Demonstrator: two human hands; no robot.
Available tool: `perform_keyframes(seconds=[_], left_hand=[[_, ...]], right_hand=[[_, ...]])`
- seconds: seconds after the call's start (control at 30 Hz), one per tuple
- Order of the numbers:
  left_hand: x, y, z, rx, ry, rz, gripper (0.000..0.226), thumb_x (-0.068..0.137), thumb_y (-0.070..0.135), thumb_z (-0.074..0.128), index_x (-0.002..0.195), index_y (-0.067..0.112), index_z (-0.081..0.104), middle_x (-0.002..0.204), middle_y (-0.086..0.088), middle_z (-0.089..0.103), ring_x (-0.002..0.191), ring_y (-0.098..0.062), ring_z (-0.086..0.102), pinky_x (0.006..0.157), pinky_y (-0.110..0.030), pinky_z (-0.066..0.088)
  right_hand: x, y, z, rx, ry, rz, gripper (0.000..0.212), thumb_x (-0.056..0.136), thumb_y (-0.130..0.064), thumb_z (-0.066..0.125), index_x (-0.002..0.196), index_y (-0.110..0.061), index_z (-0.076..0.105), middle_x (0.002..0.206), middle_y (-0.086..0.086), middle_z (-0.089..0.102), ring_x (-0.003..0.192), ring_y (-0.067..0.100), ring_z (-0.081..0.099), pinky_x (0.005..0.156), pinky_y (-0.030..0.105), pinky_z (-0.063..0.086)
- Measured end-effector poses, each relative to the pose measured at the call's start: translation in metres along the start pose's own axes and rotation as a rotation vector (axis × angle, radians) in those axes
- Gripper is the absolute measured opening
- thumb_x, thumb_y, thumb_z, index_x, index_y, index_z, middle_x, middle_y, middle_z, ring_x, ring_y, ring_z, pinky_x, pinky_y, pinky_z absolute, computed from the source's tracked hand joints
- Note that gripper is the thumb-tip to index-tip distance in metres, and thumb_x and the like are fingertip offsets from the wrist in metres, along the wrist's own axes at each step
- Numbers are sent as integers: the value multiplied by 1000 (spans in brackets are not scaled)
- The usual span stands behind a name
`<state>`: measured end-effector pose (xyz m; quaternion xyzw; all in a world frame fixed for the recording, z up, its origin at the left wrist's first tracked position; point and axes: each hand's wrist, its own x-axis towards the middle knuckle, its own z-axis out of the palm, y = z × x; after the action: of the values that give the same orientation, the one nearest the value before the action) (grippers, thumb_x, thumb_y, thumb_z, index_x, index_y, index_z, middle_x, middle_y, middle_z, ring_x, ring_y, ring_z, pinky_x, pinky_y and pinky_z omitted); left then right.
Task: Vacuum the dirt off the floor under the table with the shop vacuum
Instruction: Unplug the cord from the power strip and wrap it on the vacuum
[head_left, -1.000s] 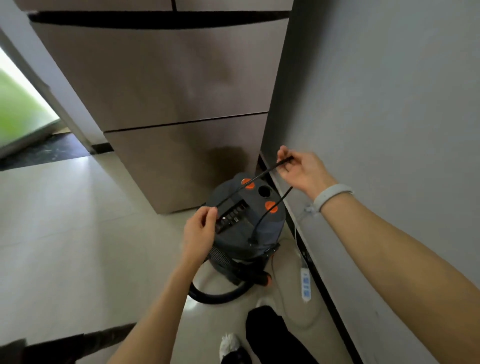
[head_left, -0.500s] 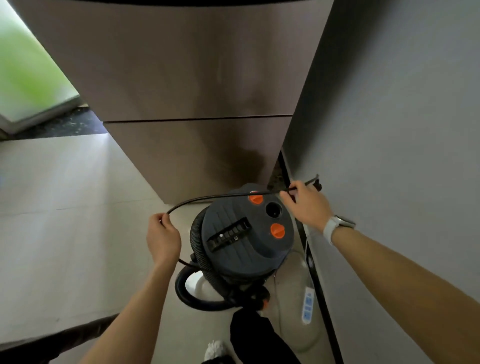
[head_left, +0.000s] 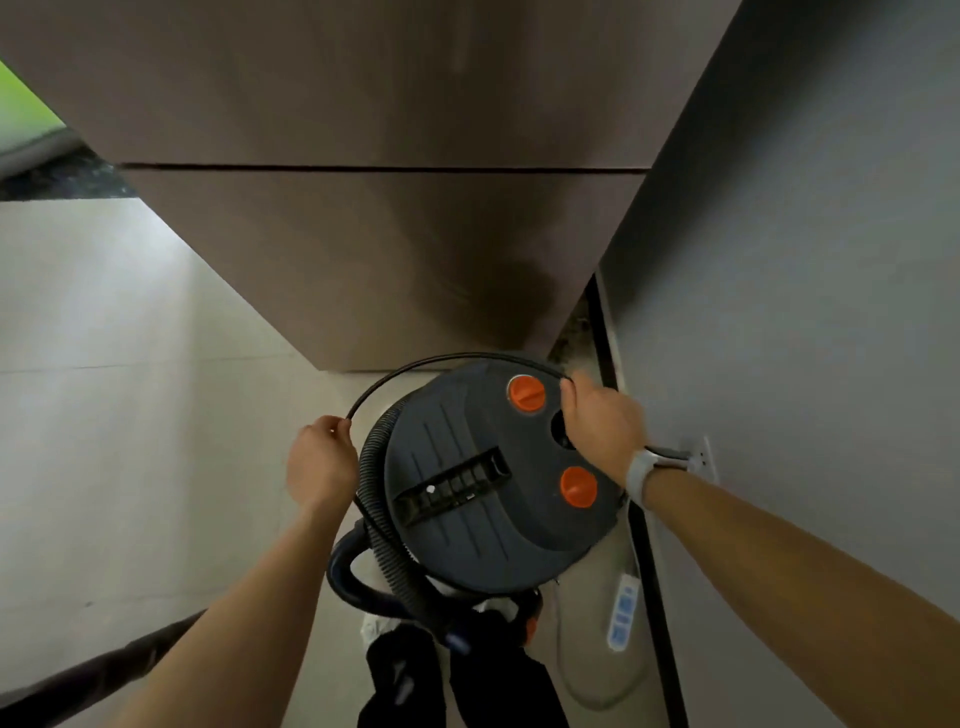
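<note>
Your shop vac (head_left: 488, 483) sits btwn cabinet (head_left: 363, 249) ahead and wall (head_left: 805, 260) to your right; power strip (head_left: 622, 613) on floor (head_left: 130, 415) beside it.

A white power strip (head_left: 622, 613) lies on the tiled floor (head_left: 130, 415) beside the grey wall (head_left: 805, 312).
</note>
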<state>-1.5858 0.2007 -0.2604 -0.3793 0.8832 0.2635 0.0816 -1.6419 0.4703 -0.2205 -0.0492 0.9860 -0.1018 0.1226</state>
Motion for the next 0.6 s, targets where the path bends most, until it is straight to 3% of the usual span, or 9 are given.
perform_keyframes(seconds=[0.1, 0.23, 0.37, 0.47, 0.6], left_hand=[[15, 11, 29, -121, -93, -12, 39, 99, 23, 43, 133, 6, 51, 129, -19, 57, 119, -35, 51, 95, -38, 40], [-13, 30, 61, 15, -191, 326, 59, 97, 35, 44, 149, 18, 24, 156, -10, 22, 142, -30, 21, 116, -45, 19], [-44, 52, 84, 185, -345, 545, 65, 97, 49, 34, 151, 28, 6, 160, 1, -6, 147, -22, -7, 116, -51, -2], [-53, 71, 99, 283, -362, 672, 69, 95, 57, 28, 151, 32, -3, 159, 4, -13, 145, -21, -18, 114, -52, -9], [-56, 76, 113, 484, -365, 711, 77, 91, 66, 22, 148, 31, -15, 157, 4, -19, 142, -23, -26, 114, -51, -9]], right_hand=[[22, -3, 23, 172, -63, 107, 29, 100, -14, 35, 126, -2, 40, 95, 18, 64, 79, 33, 57, 61, 31, 31], [41, 6, 41, 170, -48, 94, 25, 101, -17, 36, 122, -4, 39, 89, 16, 63, 70, 29, 53, 59, 31, 31], [58, 19, 42, 161, 3, 92, 22, 101, -18, 36, 114, -2, 43, 87, 17, 61, 78, 33, 56, 59, 32, 29], [78, 32, 43, 246, 22, 121, 17, 100, -19, 40, 105, -6, 51, 86, 13, 58, 80, 31, 55, 61, 32, 33], [84, 62, 54, 324, -40, 142, 23, 97, -22, 46, 103, -7, 63, 100, 17, 65, 94, 34, 59, 73, 37, 47]])
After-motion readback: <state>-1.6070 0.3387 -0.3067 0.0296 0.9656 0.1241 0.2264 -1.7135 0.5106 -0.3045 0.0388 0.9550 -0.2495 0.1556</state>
